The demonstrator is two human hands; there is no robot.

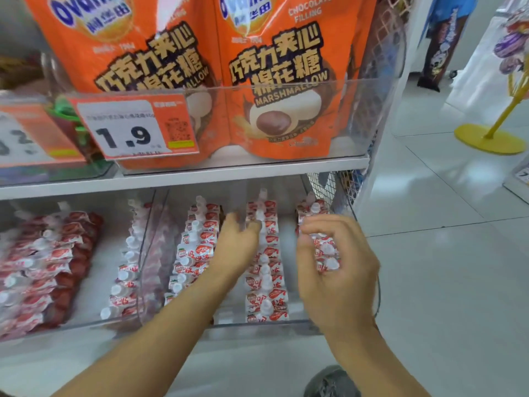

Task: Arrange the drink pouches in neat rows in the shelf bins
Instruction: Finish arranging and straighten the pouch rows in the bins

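Observation:
Red-and-white drink pouches with white caps stand in rows inside a clear shelf bin (257, 323) on the lower shelf. My left hand (236, 247) reaches into the gap between the left row (190, 256) and the middle row (267, 282), its fingers curled against the middle row's pouches. My right hand (337, 270) is at the bin's right side, fingers closed around a few pouches (326, 255) of the right row. A second clear bin (94, 320) to the left holds more pouches (43, 265) lying looser.
The upper shelf carries a clear bin (369, 116) of orange marshmallow bags (280, 81) with a price tag (134, 127) reading 1.9. A white wire mesh panel (323, 187) closes the shelf's right end. A yellow stand base (486, 138) sits on the tiled floor. My shoe (329, 382) shows below.

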